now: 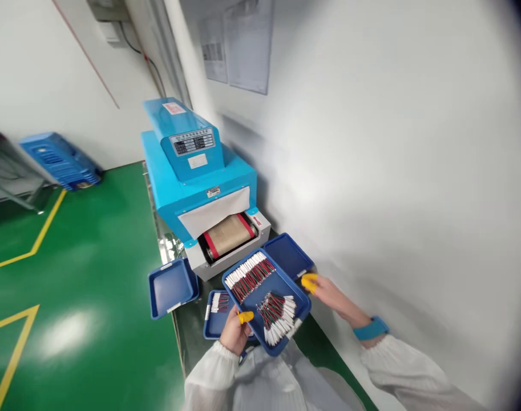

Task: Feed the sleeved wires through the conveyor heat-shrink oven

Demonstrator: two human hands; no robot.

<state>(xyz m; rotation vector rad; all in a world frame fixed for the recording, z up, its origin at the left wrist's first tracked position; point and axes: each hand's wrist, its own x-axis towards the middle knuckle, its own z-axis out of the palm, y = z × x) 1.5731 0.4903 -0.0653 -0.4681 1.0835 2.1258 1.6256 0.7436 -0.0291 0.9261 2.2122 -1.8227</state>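
Note:
My left hand (235, 331), a yellow finger cot on its thumb, grips the near left edge of a blue tray (281, 282). In that tray lie a neat row of red, black and green wires with white ends (250, 275) and a fanned-out bunch of similar wires (277, 317). My right hand (322, 290), with yellow finger cots and a blue wristband, has its fingertips closed at the near right corner of another blue tray (288, 257), which shows nothing inside. Below the held tray, a further blue tray (215, 326) holds a few wires and is partly covered.
A blue machine (196, 171) with a tan conveyor belt (230, 235) and a white flap stands beyond the trays. Stacked blue trays (171, 288) jut past the bench's left edge. A white wall (392, 171) runs close on the right. Green floor (106, 274) lies left.

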